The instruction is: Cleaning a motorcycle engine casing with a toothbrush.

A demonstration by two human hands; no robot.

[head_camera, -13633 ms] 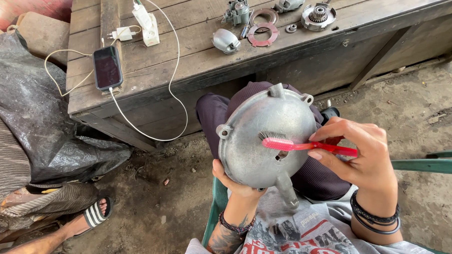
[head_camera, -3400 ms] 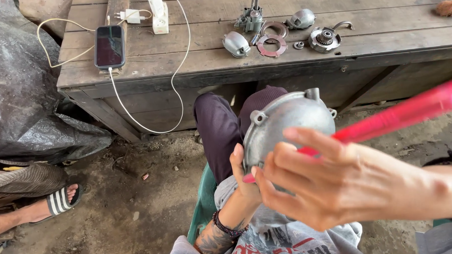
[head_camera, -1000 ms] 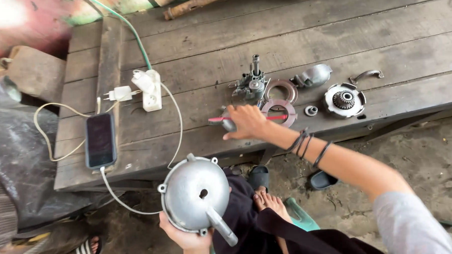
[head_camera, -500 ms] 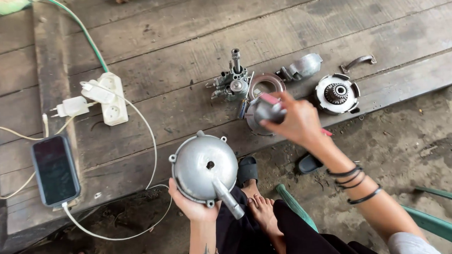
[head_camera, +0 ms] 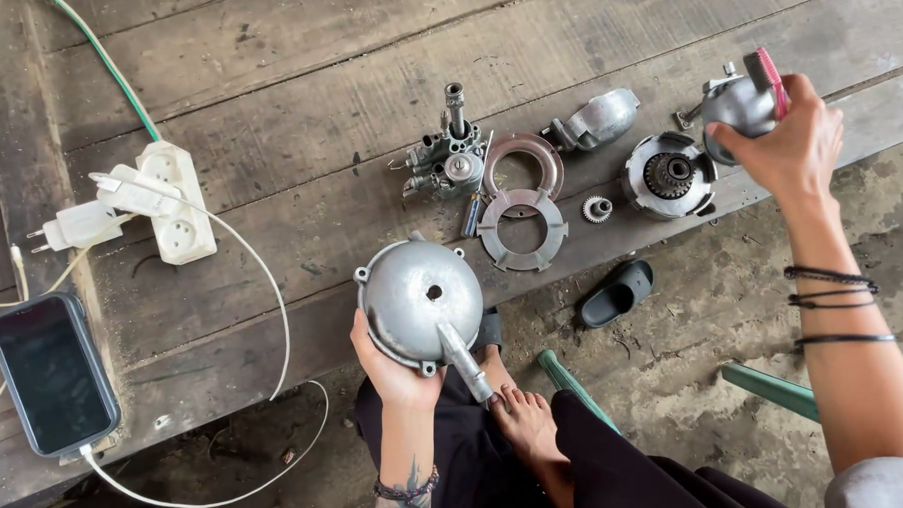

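Observation:
My left hand point(head_camera: 387, 368) holds a round grey metal housing point(head_camera: 415, 302) with a centre hole and a short pipe at its lower edge, by the wooden table's front edge point(head_camera: 225, 352). My right hand point(head_camera: 794, 142) is raised at the right, shut on a small rounded metal part point(head_camera: 735, 106) together with a red toothbrush point(head_camera: 768, 70). On the table between the hands lie a small gear assembly point(head_camera: 448, 154), two flat metal rings point(head_camera: 522, 196), a little cog point(head_camera: 597, 209), a domed cover point(head_camera: 600, 119) and a round hub point(head_camera: 666, 174).
A white power strip point(head_camera: 174, 199) with plugs, a green cable point(head_camera: 105, 66) and a phone on a charging lead point(head_camera: 53, 373) lie at the table's left. Below the table are a black sandal point(head_camera: 618, 293), my bare foot point(head_camera: 522, 422) and a green chair frame point(head_camera: 776, 388).
My right hand lifted the small metal part off the table and moved right with it and the red brush. The left hand keeps the housing by the table edge.

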